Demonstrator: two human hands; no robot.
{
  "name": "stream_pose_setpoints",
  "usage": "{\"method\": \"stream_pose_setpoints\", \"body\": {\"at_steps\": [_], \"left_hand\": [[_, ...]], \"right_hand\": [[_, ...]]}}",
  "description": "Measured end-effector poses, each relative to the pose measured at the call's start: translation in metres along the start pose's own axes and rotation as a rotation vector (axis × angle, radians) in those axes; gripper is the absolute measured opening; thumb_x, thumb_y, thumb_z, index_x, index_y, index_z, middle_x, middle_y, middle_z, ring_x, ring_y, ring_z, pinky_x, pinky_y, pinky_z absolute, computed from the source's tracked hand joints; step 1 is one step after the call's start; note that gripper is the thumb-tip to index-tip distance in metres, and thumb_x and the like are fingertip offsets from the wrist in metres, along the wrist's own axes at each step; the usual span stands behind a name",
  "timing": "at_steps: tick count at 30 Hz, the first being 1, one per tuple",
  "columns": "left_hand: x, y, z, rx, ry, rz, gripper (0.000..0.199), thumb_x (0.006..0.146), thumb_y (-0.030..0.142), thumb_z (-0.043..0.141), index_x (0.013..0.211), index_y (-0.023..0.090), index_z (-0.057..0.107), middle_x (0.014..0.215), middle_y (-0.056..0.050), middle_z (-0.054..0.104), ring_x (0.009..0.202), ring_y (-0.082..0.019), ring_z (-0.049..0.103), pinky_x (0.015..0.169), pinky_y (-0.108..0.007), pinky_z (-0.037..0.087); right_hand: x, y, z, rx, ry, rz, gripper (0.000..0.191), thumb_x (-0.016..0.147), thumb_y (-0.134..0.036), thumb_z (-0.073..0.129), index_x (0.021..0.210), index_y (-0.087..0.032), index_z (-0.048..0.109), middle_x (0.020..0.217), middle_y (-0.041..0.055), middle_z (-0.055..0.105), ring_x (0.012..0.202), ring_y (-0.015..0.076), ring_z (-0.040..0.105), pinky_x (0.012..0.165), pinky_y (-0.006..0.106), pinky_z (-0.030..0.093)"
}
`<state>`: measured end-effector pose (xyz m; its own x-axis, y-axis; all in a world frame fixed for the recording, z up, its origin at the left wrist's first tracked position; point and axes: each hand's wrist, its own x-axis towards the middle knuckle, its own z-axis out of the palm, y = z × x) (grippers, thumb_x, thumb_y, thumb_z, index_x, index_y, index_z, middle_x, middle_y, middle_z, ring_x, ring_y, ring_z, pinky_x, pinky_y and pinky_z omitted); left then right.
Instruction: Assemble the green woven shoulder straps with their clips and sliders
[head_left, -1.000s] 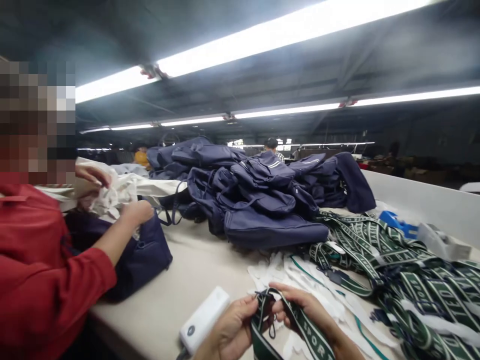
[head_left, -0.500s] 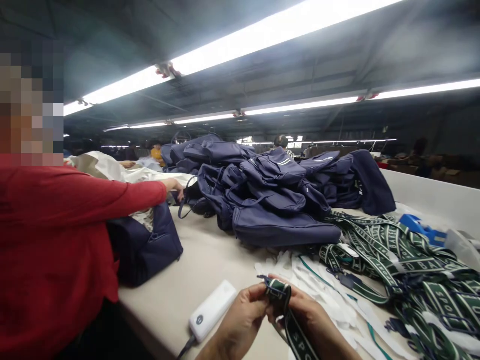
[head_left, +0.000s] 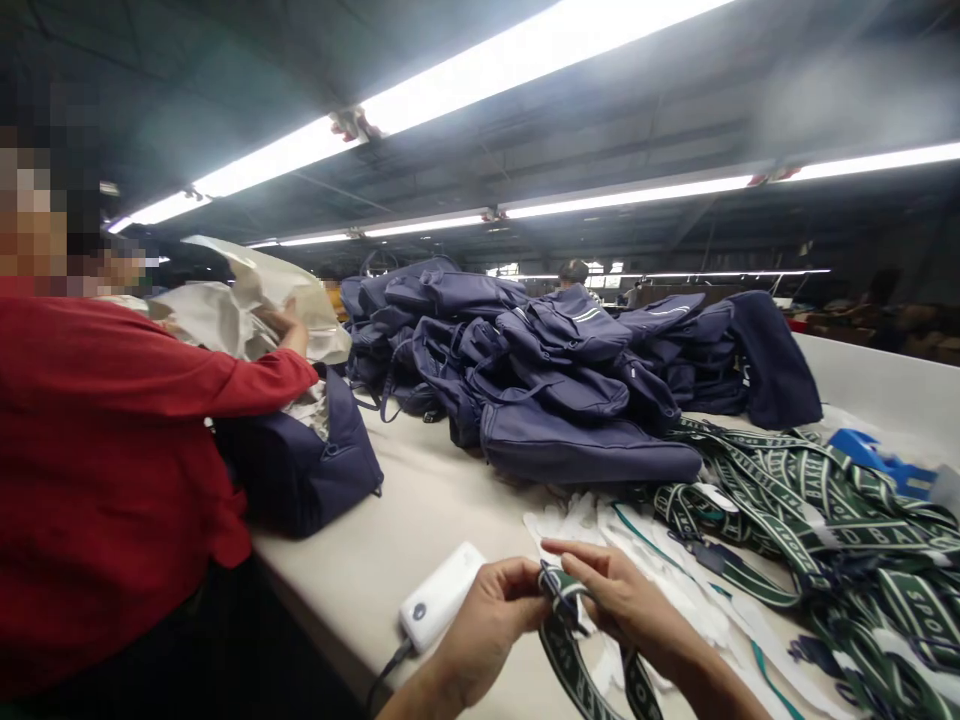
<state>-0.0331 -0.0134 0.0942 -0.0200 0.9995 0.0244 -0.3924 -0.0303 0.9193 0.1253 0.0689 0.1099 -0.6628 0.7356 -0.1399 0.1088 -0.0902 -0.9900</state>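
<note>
Above the near table edge, my left hand is closed, pinching a dark green webbing strap with white lettering at its dark buckle. My right hand grips the strap from the other side, its index finger stretched out above the buckle. The strap hangs in a loop below both hands. Under and beyond them lie white strips with a thin teal ribbon among them. A heap of matching lettered straps spreads to the right.
A pile of navy bags covers the table's middle. A white box-shaped device with a cable lies left of my hands. At left a person in a red sleeve handles pale sheets above a navy bag. Blue object at right.
My right fingers have straightened over the buckle, and the strap now hangs in a wider loop. The co-worker's hand has moved from the bag pile to the pale sheets, which are raised.
</note>
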Motion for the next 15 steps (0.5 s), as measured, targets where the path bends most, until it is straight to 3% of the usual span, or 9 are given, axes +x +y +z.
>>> {"method": "stream_pose_setpoints", "body": {"at_steps": [5,7,9,12,13,15], "left_hand": [[-0.004,-0.005,-0.002,-0.09,0.022,-0.043,0.033,0.059,0.033,0.094,0.079,0.01,0.078,0.074,-0.009,0.071,0.071,-0.016,0.06,0.069,-0.024,0.041],[-0.003,-0.005,-0.006,-0.112,0.056,-0.035,0.033,0.059,0.033,0.094,0.079,0.011,0.078,0.076,-0.008,0.072,0.07,-0.014,0.06,0.067,-0.022,0.041],[-0.001,-0.003,-0.01,-0.128,0.076,-0.021,0.032,0.062,0.033,0.093,0.081,0.013,0.078,0.079,-0.007,0.072,0.071,-0.013,0.06,0.069,-0.022,0.043],[0.001,0.003,-0.016,-0.134,0.075,0.0,0.033,0.062,0.031,0.094,0.085,0.013,0.078,0.08,-0.008,0.072,0.072,-0.014,0.062,0.072,-0.024,0.046],[0.002,0.004,-0.017,-0.131,0.068,0.003,0.034,0.062,0.03,0.093,0.086,0.012,0.078,0.08,-0.008,0.072,0.073,-0.015,0.062,0.072,-0.024,0.047],[0.003,0.008,-0.019,-0.124,0.049,-0.004,0.035,0.064,0.029,0.092,0.089,0.01,0.078,0.08,-0.009,0.071,0.073,-0.016,0.062,0.072,-0.025,0.048]], "right_hand": [[-0.006,0.012,0.0,0.008,-0.277,0.086,0.065,0.081,-0.081,0.052,0.073,-0.016,0.055,0.048,-0.0036,0.047,0.035,0.0052,0.03,0.035,0.02,0.013],[-0.008,0.015,-0.002,0.049,-0.343,0.13,0.069,0.085,-0.083,0.04,0.079,-0.016,0.056,0.046,-0.0008,0.052,0.031,0.005,0.024,0.033,0.02,0.009],[-0.011,0.011,-0.004,0.073,-0.368,0.112,0.069,0.086,-0.081,0.043,0.096,-0.015,0.061,0.057,0.0042,0.065,0.031,0.0035,0.021,0.033,0.019,0.009],[-0.015,-0.001,-0.002,0.07,-0.36,-0.054,0.052,0.081,-0.058,0.072,0.111,-0.016,0.065,0.085,0.0069,0.072,0.049,0.0063,0.049,0.046,0.016,0.037],[-0.015,-0.004,0.0,0.066,-0.343,-0.099,0.046,0.077,-0.049,0.078,0.108,-0.016,0.067,0.09,0.0067,0.071,0.062,0.0102,0.059,0.058,0.019,0.046],[-0.012,-0.005,0.004,0.041,-0.263,-0.153,0.033,0.074,-0.035,0.081,0.098,-0.016,0.069,0.092,0.0054,0.07,0.081,0.0177,0.064,0.076,0.027,0.051]]}}
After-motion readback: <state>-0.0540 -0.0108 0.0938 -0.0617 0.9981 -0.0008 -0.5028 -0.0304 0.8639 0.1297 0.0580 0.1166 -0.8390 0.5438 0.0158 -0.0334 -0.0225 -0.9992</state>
